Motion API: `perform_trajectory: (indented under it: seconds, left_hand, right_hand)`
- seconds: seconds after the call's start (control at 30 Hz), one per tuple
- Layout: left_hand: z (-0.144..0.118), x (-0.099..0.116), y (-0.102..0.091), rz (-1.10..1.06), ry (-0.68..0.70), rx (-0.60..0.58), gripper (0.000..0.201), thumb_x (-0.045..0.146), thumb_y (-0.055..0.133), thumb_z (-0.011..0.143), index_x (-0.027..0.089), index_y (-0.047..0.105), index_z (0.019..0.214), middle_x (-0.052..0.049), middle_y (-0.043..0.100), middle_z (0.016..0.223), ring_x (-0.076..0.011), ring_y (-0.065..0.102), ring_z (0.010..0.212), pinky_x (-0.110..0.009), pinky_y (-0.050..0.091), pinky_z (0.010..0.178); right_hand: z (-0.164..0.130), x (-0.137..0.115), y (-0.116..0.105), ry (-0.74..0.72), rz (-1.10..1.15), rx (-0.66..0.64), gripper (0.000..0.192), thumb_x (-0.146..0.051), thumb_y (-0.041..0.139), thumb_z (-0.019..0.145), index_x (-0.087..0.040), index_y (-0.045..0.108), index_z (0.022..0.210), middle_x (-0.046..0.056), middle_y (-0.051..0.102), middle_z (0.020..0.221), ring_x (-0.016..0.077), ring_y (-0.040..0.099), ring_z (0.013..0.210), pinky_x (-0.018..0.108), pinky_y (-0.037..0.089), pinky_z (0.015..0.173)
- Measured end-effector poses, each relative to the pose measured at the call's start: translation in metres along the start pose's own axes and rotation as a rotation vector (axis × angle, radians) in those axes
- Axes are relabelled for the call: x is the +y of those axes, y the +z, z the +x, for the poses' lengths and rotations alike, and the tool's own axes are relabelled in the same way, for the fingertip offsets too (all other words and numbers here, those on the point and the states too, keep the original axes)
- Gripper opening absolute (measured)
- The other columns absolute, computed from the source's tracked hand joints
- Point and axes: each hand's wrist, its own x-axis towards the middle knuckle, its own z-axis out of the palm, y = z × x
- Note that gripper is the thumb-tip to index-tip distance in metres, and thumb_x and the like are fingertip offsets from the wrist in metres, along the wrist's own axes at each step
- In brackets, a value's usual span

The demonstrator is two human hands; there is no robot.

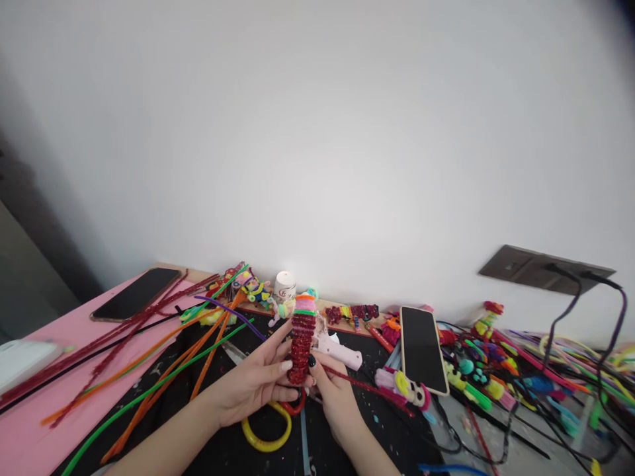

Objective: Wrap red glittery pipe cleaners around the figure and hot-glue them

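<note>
My left hand (258, 387) grips red coiled pipe-cleaner figure (302, 344), long axis upright between both sets of fingers. My right hand (335, 396) pinches its lower end, loose red strand (367, 387) trailing right. Left nearer.

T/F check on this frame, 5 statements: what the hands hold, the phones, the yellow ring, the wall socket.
1. Both hands hold a red pipe-cleaner coil. True: the left hand and right hand grip the coil from either side.
2. The yellow ring sits on top of a phone. False: the ring lies on the dark mat below the hands.
3. Two phones lie screen-up. True: one phone at far left, another phone right of the hands.
4. The wall socket has nothing plugged in. False: cables run from the socket.
5. The left hand is flat on the table. False: it is raised, gripping the coil.
</note>
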Motion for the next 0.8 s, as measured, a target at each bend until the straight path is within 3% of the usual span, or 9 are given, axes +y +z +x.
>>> perform_trajectory:
  seconds: [0.07, 0.13, 0.27, 0.53, 0.67, 0.8]
  left_hand:
    - [-0.001, 0.0, -0.001, -0.015, -0.006, -0.008, 0.07, 0.013, 0.056, 0.085, 0.039, 0.022, 0.141, -0.009, 0.042, 0.138, -0.0229, 0.067, 0.093, -0.027, 0.057, 0.069]
    - [-0.001, -0.001, -0.001, -0.029, -0.01, -0.014, 0.069, 0.012, 0.056, 0.085, 0.037, 0.023, 0.141, -0.009, 0.046, 0.134, -0.0222, 0.068, 0.091, -0.027, 0.057, 0.069]
    - [-0.001, -0.002, -0.003, -0.054, -0.02, -0.023, 0.068, 0.011, 0.056, 0.085, 0.037, 0.025, 0.14, -0.008, 0.05, 0.13, -0.0201, 0.069, 0.088, -0.026, 0.057, 0.068]
    - [0.002, -0.004, -0.008, -0.049, -0.057, -0.073, 0.071, 0.015, 0.055, 0.086, 0.035, 0.016, 0.142, -0.01, 0.06, 0.116, -0.0237, 0.069, 0.087, -0.03, 0.056, 0.067]
    - [0.002, -0.006, -0.009, -0.004, -0.052, -0.048, 0.068, 0.016, 0.055, 0.085, 0.034, 0.021, 0.141, -0.008, 0.061, 0.11, -0.0181, 0.07, 0.076, -0.027, 0.056, 0.063]
    - [0.001, -0.005, -0.008, 0.035, -0.051, 0.005, 0.063, 0.017, 0.055, 0.085, 0.035, 0.027, 0.139, -0.007, 0.056, 0.119, -0.0125, 0.068, 0.068, -0.023, 0.055, 0.057]
  right_hand:
    - [0.001, 0.0, 0.002, 0.105, 0.156, -0.074, 0.035, -0.051, 0.061, 0.078, -0.017, 0.068, 0.085, -0.005, 0.042, 0.053, 0.0059, 0.026, 0.043, 0.019, 0.021, 0.04]
    - [0.001, -0.002, 0.004, 0.153, 0.278, -0.115, 0.034, -0.05, 0.064, 0.077, -0.016, 0.065, 0.079, -0.007, 0.037, 0.05, 0.0043, 0.021, 0.042, 0.018, 0.014, 0.04]
    - [0.0, -0.007, 0.006, 0.189, 0.401, -0.151, 0.032, -0.043, 0.068, 0.077, -0.015, 0.056, 0.067, -0.007, 0.041, 0.049, 0.0034, 0.023, 0.041, 0.018, 0.013, 0.04]
    - [-0.002, -0.013, 0.006, 0.189, 0.425, -0.16, 0.032, -0.043, 0.069, 0.076, -0.015, 0.056, 0.068, -0.008, 0.04, 0.042, 0.0033, 0.02, 0.038, 0.019, 0.014, 0.04]
    - [-0.001, -0.012, 0.005, 0.18, 0.393, -0.127, 0.033, -0.046, 0.069, 0.075, -0.013, 0.06, 0.076, -0.01, 0.035, 0.037, 0.0037, 0.02, 0.037, 0.02, 0.013, 0.041]
    - [0.001, -0.009, 0.004, 0.181, 0.402, -0.113, 0.033, -0.046, 0.068, 0.076, -0.013, 0.061, 0.078, -0.012, 0.033, 0.037, 0.0031, 0.016, 0.036, 0.02, 0.012, 0.04]
